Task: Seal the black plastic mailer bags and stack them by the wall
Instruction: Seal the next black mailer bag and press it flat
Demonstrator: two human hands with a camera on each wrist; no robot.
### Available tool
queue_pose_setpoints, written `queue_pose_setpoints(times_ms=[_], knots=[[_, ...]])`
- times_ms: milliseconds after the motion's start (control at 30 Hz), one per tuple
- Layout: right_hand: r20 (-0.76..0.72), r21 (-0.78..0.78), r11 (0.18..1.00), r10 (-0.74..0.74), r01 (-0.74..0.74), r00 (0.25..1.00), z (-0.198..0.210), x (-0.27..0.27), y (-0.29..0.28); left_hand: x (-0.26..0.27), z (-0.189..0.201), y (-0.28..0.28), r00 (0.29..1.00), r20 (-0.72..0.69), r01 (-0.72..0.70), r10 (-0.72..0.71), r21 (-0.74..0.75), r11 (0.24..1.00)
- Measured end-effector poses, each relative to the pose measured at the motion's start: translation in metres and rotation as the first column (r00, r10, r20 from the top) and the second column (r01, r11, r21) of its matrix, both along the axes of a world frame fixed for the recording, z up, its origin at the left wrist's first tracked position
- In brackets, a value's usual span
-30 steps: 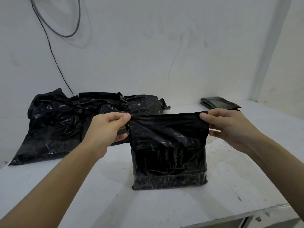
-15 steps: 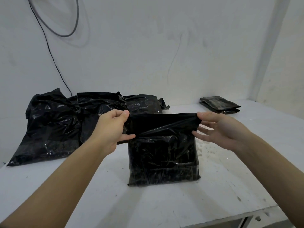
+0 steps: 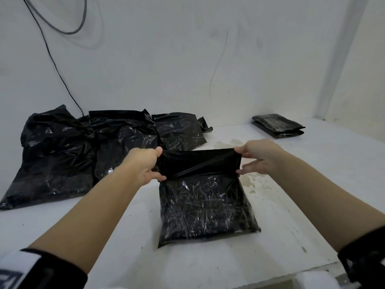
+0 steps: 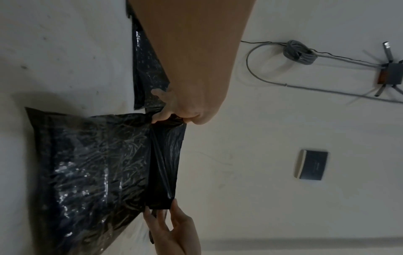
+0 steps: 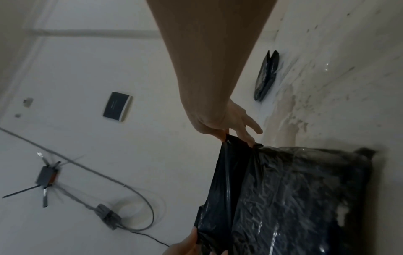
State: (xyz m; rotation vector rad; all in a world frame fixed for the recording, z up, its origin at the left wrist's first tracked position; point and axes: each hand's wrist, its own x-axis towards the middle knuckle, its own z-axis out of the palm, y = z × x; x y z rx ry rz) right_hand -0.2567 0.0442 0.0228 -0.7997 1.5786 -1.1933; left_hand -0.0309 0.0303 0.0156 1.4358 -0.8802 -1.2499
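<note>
A filled black mailer bag [image 3: 205, 207] [image 4: 91, 165] [image 5: 301, 198] lies flat on the white table [image 3: 129, 247], its flap [image 3: 200, 162] raised at the far end. My left hand [image 3: 149, 163] [image 4: 174, 112] pinches the flap's left corner. The flap's right corner sits between the thumb and forefinger of my right hand [image 3: 253, 158] [image 5: 231, 131], whose other fingers are spread. Several filled black bags [image 3: 87, 147] lean in a pile against the wall at the back left.
A small stack of flat folded black bags [image 3: 278, 126] [image 5: 267, 75] lies at the back right by the wall. A cable [image 3: 54, 61] hangs down the wall behind the pile. The table's front edge [image 3: 291, 274] runs close to me.
The bag has gone from standing upright to lying flat on the table. Both hands followed its top down and away from me. My right hand, loosened half a second ago, holds the corner again.
</note>
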Motion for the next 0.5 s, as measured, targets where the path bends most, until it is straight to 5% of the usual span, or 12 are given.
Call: queue_pose_setpoints(times_ms=[167,500], knots=[[0.057,0.072,0.997,-0.039,0.034,0.998,-0.029,0.007,-0.01,-0.002,-0.026,0.001,0.999,0.018,-0.053,0.052,0.108,0.993],[-0.128,0.009,0.994,-0.103,0.105,0.986,-0.057,0.016,-0.004,-0.009,-0.047,0.002,0.989,0.043,-0.143,0.14,0.081,0.986]])
